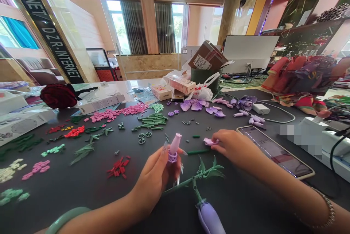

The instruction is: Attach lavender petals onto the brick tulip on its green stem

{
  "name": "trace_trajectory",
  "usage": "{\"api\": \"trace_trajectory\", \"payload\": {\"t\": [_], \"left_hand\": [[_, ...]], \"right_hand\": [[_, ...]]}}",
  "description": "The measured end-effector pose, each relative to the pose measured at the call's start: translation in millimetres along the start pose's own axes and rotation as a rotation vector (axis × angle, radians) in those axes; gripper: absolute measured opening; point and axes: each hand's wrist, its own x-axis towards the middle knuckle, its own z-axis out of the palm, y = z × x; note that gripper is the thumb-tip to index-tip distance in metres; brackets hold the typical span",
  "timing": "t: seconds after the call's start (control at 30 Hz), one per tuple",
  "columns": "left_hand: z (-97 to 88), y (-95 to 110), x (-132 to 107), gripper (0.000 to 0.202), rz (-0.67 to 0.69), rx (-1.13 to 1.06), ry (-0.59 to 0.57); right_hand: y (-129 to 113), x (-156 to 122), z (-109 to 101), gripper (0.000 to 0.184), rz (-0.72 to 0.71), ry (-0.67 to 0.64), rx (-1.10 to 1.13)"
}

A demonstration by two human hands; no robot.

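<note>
Twelve o'clock points straight away from you across the table (pixel 95 184). Your left hand (pixel 156 173) grips the tapered lilac piece (pixel 175 141) near its foot, narrow end up, with the purple collar (pixel 172 157) low between your fingers. At about three o'clock from it, your right hand (pixel 229 142) pinches the pink petal piece (pixel 209 141) by its near edge; whether that piece is off the table, you cannot tell from this view.

Low support under the collar seems best, since the upper part is then free of your fingers and easy to see. Squeeze gently: long nails could slip on smooth plastic or catch the collar's rim. A light pinch at the edge should also let you turn the petal without bending it.

Mind the space between your hands: the dark green rod (pixel 198 152) lies flat there and could roll if brushed. At four o'clock from your left hand, the green stem (pixel 186 182) carries a purple bud (pixel 212 217), so a low wrist might knock it. The phone (pixel 276 152) lies at three o'clock, just beside your right forearm; move that elbow with care.
</note>
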Motion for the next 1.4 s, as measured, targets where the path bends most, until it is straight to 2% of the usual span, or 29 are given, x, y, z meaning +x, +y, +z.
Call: {"api": "trace_trajectory", "payload": {"t": [0.2,0.37,0.43,0.6,0.7,0.9,1.07,1.2,1.4], "left_hand": [[1.0,1,0,0.044,-0.017,-0.017,0.009],[1.8,2,0,0.05,-0.031,0.004,0.007],[1.1,2,-2,0.051,-0.041,0.028,0.009],[-1.7,1,-2,0.049,-0.023,0.063,-0.053],[-2.1,2,-1,0.046,-0.01,0.08,-0.075],[-0.8,3,0,0.037,0.017,0.119,-0.088],[-0.8,2,-1,0.034,0.068,0.117,-0.122],[-1.8,1,-1,0.032,0.076,0.118,-0.118],[-2.8,1,-1,0.038,0.108,0.124,-0.144]], "right_hand": [[1,-1,-2,0.017,-0.023,0.054,0.031],[-3,-4,3,0.015,-0.213,0.335,0.356],[-9,-7,4,0.012,-0.234,0.431,0.451],[-26,-16,3,0.014,-0.243,0.518,0.717],[-32,-20,2,0.013,-0.252,0.482,0.881],[-35,-22,2,0.013,-0.255,0.243,1.069],[-41,-25,2,0.014,-0.289,0.116,1.155],[-44,-27,0,0.009,-0.296,0.069,1.24],[-41,-26,6,0.008,-0.302,0.074,1.319]]}}
